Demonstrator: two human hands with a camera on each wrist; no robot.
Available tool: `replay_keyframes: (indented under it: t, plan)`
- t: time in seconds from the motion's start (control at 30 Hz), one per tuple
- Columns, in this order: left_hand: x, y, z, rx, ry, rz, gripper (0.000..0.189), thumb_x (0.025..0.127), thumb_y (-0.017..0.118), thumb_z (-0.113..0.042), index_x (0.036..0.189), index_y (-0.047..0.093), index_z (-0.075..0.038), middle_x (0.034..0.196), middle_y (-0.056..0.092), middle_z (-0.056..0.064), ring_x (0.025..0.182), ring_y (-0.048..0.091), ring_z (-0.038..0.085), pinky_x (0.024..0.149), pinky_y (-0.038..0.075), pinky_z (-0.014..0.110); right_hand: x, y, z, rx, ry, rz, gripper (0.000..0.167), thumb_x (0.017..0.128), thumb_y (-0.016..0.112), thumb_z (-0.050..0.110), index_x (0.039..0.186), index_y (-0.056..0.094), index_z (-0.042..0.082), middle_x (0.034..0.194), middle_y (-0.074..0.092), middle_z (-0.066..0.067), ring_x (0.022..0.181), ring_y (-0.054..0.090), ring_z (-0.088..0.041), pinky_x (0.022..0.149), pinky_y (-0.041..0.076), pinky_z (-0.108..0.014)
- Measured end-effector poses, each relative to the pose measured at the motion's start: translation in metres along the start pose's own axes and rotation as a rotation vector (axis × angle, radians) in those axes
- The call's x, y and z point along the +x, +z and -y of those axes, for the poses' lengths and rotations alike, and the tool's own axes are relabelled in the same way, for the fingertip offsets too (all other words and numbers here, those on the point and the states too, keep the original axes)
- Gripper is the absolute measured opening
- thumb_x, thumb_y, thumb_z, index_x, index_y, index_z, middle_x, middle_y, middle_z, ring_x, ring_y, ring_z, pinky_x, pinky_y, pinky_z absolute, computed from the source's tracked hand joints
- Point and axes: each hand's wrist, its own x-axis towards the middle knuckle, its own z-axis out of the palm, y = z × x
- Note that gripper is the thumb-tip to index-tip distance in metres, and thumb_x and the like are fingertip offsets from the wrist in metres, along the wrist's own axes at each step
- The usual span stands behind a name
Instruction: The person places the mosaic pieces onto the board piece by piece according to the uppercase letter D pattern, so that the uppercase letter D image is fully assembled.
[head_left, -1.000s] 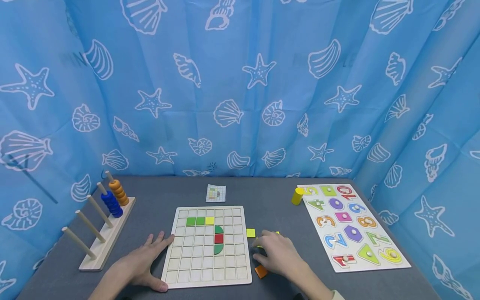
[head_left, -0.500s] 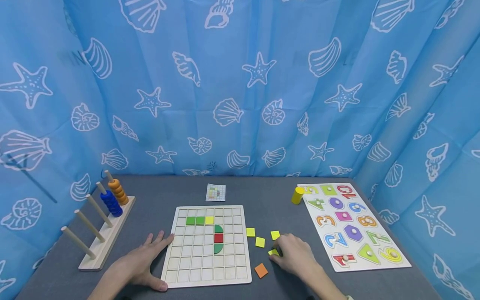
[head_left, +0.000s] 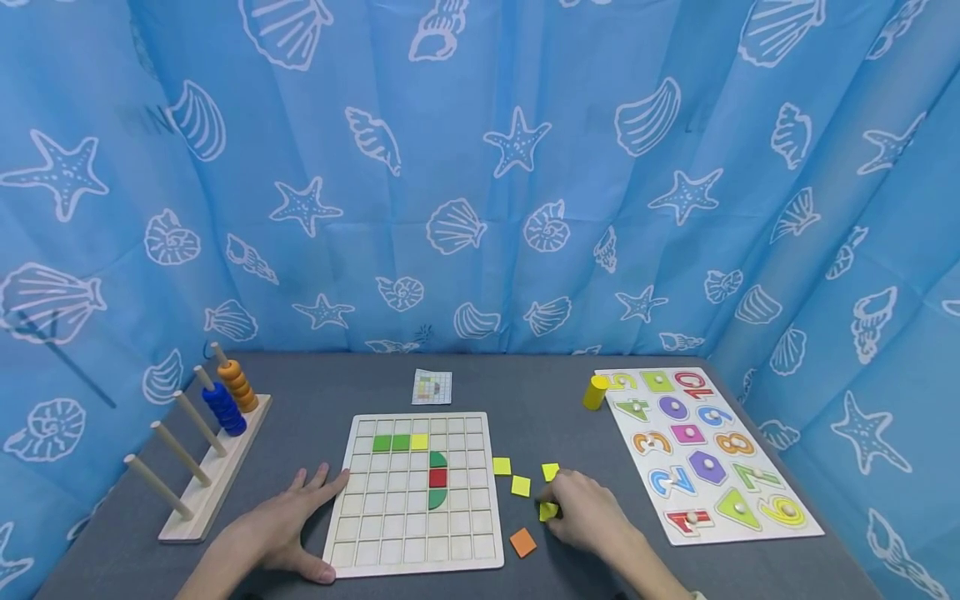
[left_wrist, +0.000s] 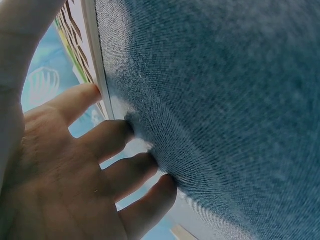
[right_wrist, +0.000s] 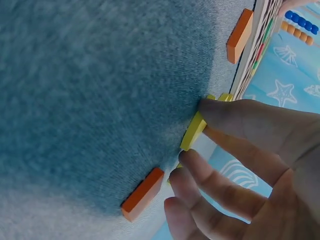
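My left hand (head_left: pixel 279 527) lies spread at the left side of the wooden grid board (head_left: pixel 416 550). Its thumb and index finger touch the board's edge. To the right of the board, my right hand (head_left: pixel 588 510) pinches a yellow square tile (head_left: pixel 548 511) between thumb and fingers, low over the table. In the right wrist view the thumb covers one end of that yellow tile (right_wrist: pixel 194 131). Green, yellow and red squares and two green quarter-round pieces (head_left: pixel 437 499) sit in the grid. Loose yellow tiles (head_left: pixel 521 485) and an orange tile (head_left: pixel 522 542) lie nearby.
A second orange tile (right_wrist: pixel 142 195) lies below the right fingers. A pattern card (head_left: pixel 432 387) is behind the board. A peg stand with rings (head_left: pixel 202 492) stands left. To the right are a yellow cylinder (head_left: pixel 595 392) and a number puzzle board (head_left: pixel 660 521).
My right hand has drawn back rightward from the loose tiles, uncovering several, and has gripped one yellow tile, which is now turned and tilted. The left hand stays in place.
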Motion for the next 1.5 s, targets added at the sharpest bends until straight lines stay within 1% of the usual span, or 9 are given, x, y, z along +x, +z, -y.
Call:
replay_keyframes:
  t: [0.2,0.47,0.6,0.83,0.97,1.17,1.27,1.37,1.5]
  plan:
    - [0.0,-0.001,0.0,0.001,0.012,0.001,0.13,0.057,0.094,-0.059,0.162,0.029,-0.018,0.166,0.024,0.03,0.15,0.016,0.063,0.105,0.028,0.083,0.0,0.0,0.001,-0.013,0.034,0.013,0.025,0.074,0.091,0.02,0.096,0.08,0.012,0.088,0.071,0.0,0.081,0.063,-0.015,0.069,0.055,-0.044]
    - [0.0,-0.001,0.002,0.003,0.026,0.003,0.13,0.057,0.093,-0.06,0.162,0.029,-0.017,0.166,0.024,0.03,0.149,0.016,0.064,0.104,0.029,0.084,0.002,0.0,0.002,0.015,0.052,0.044,0.022,0.076,0.088,0.012,0.096,0.08,0.009,0.094,0.072,-0.004,0.086,0.064,-0.019,0.074,0.057,-0.049]
    - [0.0,-0.001,0.002,0.001,0.024,0.0,0.129,0.057,0.093,-0.059,0.162,0.03,-0.018,0.166,0.024,0.03,0.15,0.016,0.064,0.105,0.028,0.084,0.002,0.0,0.002,0.021,0.055,0.051,0.021,0.076,0.087,0.011,0.095,0.08,0.01,0.092,0.07,-0.004,0.085,0.062,-0.02,0.072,0.056,-0.049]
    - [-0.001,-0.001,0.001,-0.005,0.012,0.003,0.129,0.057,0.093,-0.059,0.162,0.03,-0.019,0.166,0.023,0.029,0.15,0.015,0.063,0.104,0.028,0.084,0.001,0.001,0.004,0.048,0.035,0.024,0.022,0.074,0.085,0.009,0.095,0.08,0.007,0.088,0.066,-0.005,0.077,0.053,-0.018,0.066,0.051,-0.044]
    - [-0.001,-0.001,0.001,-0.008,0.013,0.004,0.129,0.057,0.093,-0.059,0.162,0.029,-0.019,0.167,0.023,0.029,0.15,0.015,0.063,0.104,0.028,0.084,0.001,0.0,0.007,0.058,0.021,0.011,0.023,0.074,0.084,0.009,0.096,0.08,0.005,0.09,0.066,-0.006,0.076,0.051,-0.018,0.067,0.05,-0.043]
    - [0.001,0.0,0.001,-0.006,0.007,0.003,0.13,0.056,0.094,-0.059,0.162,0.029,-0.019,0.167,0.023,0.028,0.15,0.015,0.063,0.105,0.028,0.084,0.002,-0.001,0.014,0.063,0.011,-0.001,0.023,0.074,0.084,0.01,0.096,0.08,0.006,0.1,0.07,-0.011,0.085,0.06,-0.023,0.076,0.056,-0.051]
    - [0.001,0.0,0.001,-0.004,0.007,0.002,0.13,0.056,0.094,-0.059,0.162,0.029,-0.019,0.167,0.023,0.028,0.15,0.014,0.063,0.105,0.028,0.084,0.003,0.0,0.019,0.067,-0.015,-0.005,0.022,0.075,0.083,0.011,0.096,0.08,0.006,0.1,0.07,-0.009,0.082,0.06,-0.022,0.071,0.055,-0.045]
    - [0.001,0.0,0.001,-0.002,0.01,0.0,0.13,0.056,0.094,-0.059,0.162,0.029,-0.019,0.167,0.023,0.029,0.15,0.015,0.063,0.104,0.028,0.084,0.003,0.001,0.025,0.071,-0.046,-0.007,0.021,0.075,0.081,0.012,0.095,0.08,0.007,0.091,0.065,-0.004,0.071,0.052,-0.016,0.059,0.046,-0.034]
    - [0.0,0.0,0.001,-0.001,0.013,-0.004,0.13,0.056,0.094,-0.058,0.162,0.03,-0.019,0.167,0.024,0.029,0.15,0.015,0.063,0.104,0.028,0.084,0.003,0.003,0.034,0.079,-0.108,-0.028,0.02,0.075,0.081,0.011,0.094,0.08,0.008,0.086,0.063,-0.001,0.067,0.048,-0.011,0.055,0.041,-0.028]
